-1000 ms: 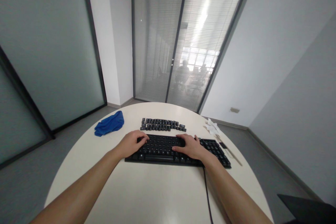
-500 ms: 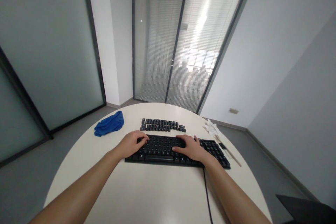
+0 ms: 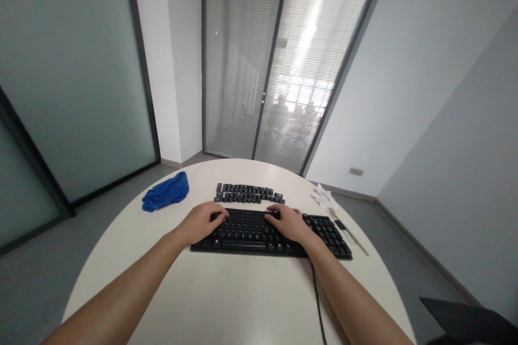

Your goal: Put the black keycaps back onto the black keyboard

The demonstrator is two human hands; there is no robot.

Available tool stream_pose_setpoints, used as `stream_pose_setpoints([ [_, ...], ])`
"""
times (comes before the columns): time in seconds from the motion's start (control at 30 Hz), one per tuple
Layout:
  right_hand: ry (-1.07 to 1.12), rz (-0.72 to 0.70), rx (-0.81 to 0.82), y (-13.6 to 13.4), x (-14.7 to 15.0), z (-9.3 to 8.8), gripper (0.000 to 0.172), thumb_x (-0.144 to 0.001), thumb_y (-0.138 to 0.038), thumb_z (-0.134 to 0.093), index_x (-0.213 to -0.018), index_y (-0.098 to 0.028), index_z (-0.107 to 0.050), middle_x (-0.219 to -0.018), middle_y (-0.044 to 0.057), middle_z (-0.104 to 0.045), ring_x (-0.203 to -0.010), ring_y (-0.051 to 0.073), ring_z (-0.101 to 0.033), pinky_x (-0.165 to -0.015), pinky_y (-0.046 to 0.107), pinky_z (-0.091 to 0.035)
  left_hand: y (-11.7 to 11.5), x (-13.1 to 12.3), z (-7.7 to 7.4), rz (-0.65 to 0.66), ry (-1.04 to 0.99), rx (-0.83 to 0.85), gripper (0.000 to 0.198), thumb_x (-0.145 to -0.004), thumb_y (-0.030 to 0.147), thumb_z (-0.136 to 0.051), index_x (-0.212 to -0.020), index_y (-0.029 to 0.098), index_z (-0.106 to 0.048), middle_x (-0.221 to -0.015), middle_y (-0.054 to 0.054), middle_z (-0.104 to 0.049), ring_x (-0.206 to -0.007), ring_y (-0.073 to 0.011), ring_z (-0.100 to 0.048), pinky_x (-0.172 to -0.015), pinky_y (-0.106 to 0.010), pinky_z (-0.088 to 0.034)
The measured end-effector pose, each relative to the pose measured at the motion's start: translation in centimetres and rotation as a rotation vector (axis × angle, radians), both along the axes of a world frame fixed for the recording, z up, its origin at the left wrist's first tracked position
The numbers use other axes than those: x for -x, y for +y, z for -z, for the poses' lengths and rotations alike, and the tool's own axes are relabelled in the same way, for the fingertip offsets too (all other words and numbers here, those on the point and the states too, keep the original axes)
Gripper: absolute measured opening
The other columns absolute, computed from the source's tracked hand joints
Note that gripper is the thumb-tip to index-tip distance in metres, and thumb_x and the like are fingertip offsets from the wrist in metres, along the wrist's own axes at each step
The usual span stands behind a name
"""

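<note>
A black keyboard [image 3: 246, 246] lies in front of me on the round pale table [image 3: 226, 296]. Several of its upper key places look bare of caps. My left hand [image 3: 200, 223] is curled round the keyboard's far left corner, thumb and fingertips on it. Over the right-middle part is my right hand [image 3: 288, 223], fingers reaching to the back edge and thumb apart from the index finger; nothing shows in it. Just behind the keyboard, loose black keycaps [image 3: 243, 194] sit in rows. The right hand hides some keys.
A crumpled blue cloth [image 3: 165, 192] lies at the table's far left. To the right are white crumpled tissue [image 3: 322, 197] and a thin brush-like stick [image 3: 356, 240]. The keyboard's cable [image 3: 318, 302] runs toward me beneath my right forearm. A dark object [image 3: 465, 318] stands at lower right.
My right hand has shifted a little left and back over the keyboard, its thumb now nearer the index finger. The left hand stays at the corner. The view has turned slightly.
</note>
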State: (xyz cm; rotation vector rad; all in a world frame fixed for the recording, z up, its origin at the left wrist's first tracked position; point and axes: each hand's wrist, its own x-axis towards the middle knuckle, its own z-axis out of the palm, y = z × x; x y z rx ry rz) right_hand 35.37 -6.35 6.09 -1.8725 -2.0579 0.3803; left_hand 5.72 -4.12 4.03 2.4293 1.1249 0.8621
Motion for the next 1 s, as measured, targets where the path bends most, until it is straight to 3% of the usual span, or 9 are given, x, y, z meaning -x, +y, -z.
stream_pose_setpoints([
  [0.17, -0.082, -0.026, -0.098, 1.7, 1.4, -0.8, 0.033, -0.083, -0.035, -0.063, -0.114, -0.026, -0.067, -0.116, 0.005, -0.071, -0.108, 0.026, -0.063, -0.101, 0.047, -0.033, 0.1, 0.0, 0.2, 0.005, -0.005, -0.003, 0.025, -0.094, 0.033, -0.05, -0.092, 0.024, -0.073, -0.094, -0.003, -0.073, -0.09, -0.0214, -0.066, -0.084, -0.033, -0.048],
  [0.27, -0.124, -0.022, -0.162, 2.9, 1.7, -1.1, 0.027, -0.088, -0.031, -0.056, -0.111, -0.024, -0.069, -0.111, 0.004, -0.072, -0.104, 0.022, -0.063, -0.094, 0.038, -0.037, 0.1, -0.1, 0.2, 0.01, -0.008, -0.004, 0.024, -0.093, 0.032, -0.05, -0.092, 0.024, -0.073, -0.093, -0.002, -0.073, -0.09, -0.0213, -0.066, -0.084, -0.033, -0.048],
  [0.57, -0.206, 0.013, -0.216, 4.6, 2.7, 0.4, 0.024, -0.087, -0.022, -0.056, -0.107, -0.024, -0.07, -0.113, 0.007, -0.07, -0.105, 0.023, -0.061, -0.096, 0.041, -0.026, 0.2, 0.0, 0.3, 0.005, -0.01, 0.001, 0.025, -0.094, 0.034, -0.049, -0.092, 0.024, -0.072, -0.093, -0.003, -0.073, -0.09, -0.0214, -0.066, -0.085, -0.033, -0.049],
  [1.0, -0.184, 0.017, -0.215, 3.7, 2.5, 0.8, 0.015, -0.09, -0.023, -0.055, -0.098, -0.02, -0.068, -0.107, 0.008, -0.073, -0.106, 0.024, -0.062, -0.093, 0.039, -0.028, 0.0, -0.1, 0.0, 0.004, -0.008, 0.012, 0.026, -0.093, 0.035, -0.05, -0.091, 0.024, -0.073, -0.093, -0.003, -0.074, -0.089, -0.0219, -0.066, -0.086, -0.035, -0.049],
])
